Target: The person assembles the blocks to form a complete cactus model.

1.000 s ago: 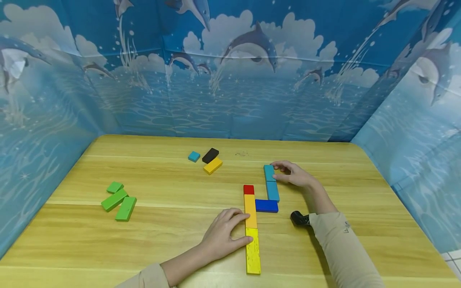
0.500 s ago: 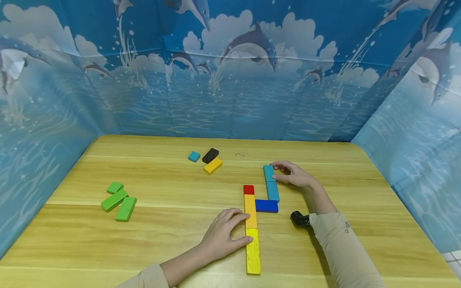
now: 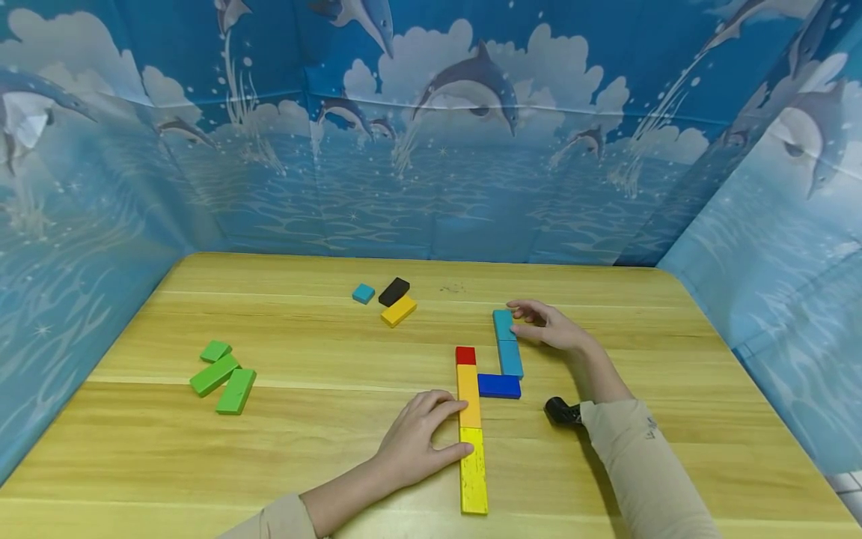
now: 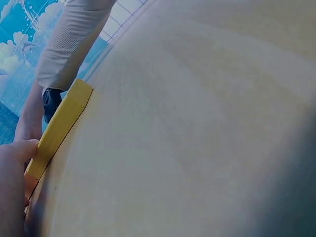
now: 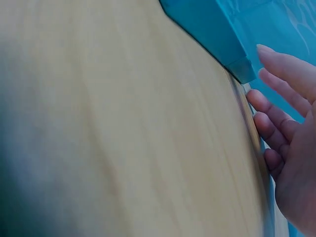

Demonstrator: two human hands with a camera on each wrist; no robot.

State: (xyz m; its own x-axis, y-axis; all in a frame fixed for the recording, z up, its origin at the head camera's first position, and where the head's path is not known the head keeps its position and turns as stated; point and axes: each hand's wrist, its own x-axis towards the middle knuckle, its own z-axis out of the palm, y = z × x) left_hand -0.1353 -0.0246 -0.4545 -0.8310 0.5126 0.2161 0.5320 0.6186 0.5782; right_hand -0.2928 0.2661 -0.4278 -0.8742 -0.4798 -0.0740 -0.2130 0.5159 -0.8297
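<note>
In the head view a row of blocks runs away from the person: a yellow block [image 3: 474,479], an orange block [image 3: 468,397] and a red block [image 3: 465,355]. The left hand [image 3: 419,442] rests along its left side, index fingertip at the orange block and thumb on the yellow one. A dark blue block [image 3: 499,386] extends rightward from the orange block. Beyond it, two light blue blocks, a nearer one [image 3: 510,358] and a farther one [image 3: 503,325], lie end to end. The right hand [image 3: 548,327] has its thumb at the farther one's right side, other fingers loosely bent near its far end.
Several green blocks [image 3: 236,391] lie at the left of the wooden table [image 3: 323,442]. A small light blue block [image 3: 363,293], a black block [image 3: 393,291] and a yellow-orange block [image 3: 399,311] are grouped farther back. A black wrist device [image 3: 562,411] sticks out from the right sleeve.
</note>
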